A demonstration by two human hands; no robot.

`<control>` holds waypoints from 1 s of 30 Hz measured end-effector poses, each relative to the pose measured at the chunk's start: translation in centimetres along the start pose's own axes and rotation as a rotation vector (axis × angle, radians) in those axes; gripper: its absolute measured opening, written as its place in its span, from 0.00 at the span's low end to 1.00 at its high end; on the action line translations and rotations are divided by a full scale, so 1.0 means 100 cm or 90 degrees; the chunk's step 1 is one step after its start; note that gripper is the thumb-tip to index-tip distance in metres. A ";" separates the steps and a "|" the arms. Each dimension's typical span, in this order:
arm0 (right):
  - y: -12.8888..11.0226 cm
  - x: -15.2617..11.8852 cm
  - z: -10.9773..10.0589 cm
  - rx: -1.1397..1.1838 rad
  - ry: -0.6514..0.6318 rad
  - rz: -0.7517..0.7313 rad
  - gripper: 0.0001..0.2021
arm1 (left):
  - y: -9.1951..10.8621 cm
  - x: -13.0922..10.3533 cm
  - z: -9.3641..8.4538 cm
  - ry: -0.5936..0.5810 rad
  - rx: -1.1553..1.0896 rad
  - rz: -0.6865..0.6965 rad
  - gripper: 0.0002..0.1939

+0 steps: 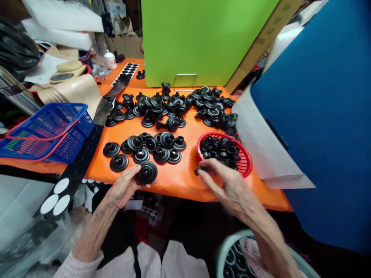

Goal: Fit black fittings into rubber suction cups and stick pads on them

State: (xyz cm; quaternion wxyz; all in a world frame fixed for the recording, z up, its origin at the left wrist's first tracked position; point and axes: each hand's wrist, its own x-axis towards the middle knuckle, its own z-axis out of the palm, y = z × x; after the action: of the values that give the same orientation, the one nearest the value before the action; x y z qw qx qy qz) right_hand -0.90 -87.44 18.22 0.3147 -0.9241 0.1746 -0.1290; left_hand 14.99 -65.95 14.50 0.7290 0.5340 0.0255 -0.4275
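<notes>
My left hand (126, 187) holds a round black disc part (147, 172) at the front edge of the orange table (179, 185), its fingers around the disc's left and lower side. My right hand (218, 177) pinches a small black piece (199, 171) just left of and in front of a red basket (246, 164). Small black parts (222, 148) fill that basket. Behind my left hand lies a group of black disc parts (140, 155), some with their necks upward. Farther back are bigger heaps of similar parts (213, 106).
A blue basket (69, 127) with red handles stands at the left. A green board (199, 42) rises at the back, and a blue panel (319, 116) with white paper (266, 150) bounds the right. A pale tub (224, 247) of black discs sits below, at the lower right.
</notes>
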 end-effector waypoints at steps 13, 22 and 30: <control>0.014 -0.005 0.061 -0.036 -0.110 0.011 0.14 | -0.033 -0.022 0.006 -0.054 -0.008 -0.005 0.14; 0.003 -0.008 0.056 0.037 -0.135 -0.002 0.11 | -0.034 -0.026 0.013 -0.035 0.040 0.024 0.15; 0.031 0.021 0.054 0.008 -0.171 -0.088 0.13 | -0.035 -0.030 0.013 -0.023 0.051 0.019 0.17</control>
State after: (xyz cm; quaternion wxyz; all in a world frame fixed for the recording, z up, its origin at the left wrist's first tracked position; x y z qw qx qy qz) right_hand 2.18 -87.69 12.40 0.3313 -0.9409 0.0658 -0.0269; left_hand 10.25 -65.44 13.96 0.7137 0.5555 -0.0128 -0.4265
